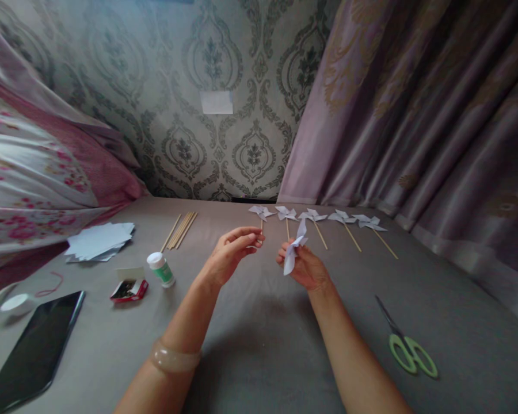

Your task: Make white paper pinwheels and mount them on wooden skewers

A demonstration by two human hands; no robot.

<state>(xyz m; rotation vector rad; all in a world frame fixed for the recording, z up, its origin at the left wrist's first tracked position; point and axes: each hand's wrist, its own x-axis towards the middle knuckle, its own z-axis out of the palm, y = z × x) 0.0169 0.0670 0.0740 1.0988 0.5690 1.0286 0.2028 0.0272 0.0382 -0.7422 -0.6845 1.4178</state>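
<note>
My right hand (306, 267) is closed on a white paper pinwheel (294, 253), which it holds up above the table with the blades turned edge-on. My left hand (235, 250) is a little to the left, with its thumb and fingertips drawn together in a pinch. Whatever those fingertips hold, if anything, is too small to make out. Behind both hands, several finished pinwheels on wooden sticks lie in a row, among them one pinwheel (313, 215) near the middle and another (369, 222) at the right end.
Scissors (406, 345) with green handles lie at right. On the left are wooden sticks (183, 231), white paper sheets (99, 240), a white-capped bottle (161, 270), a small red box (129, 287) of tiny dark pieces, a phone (37, 348) and a white round object (16, 305).
</note>
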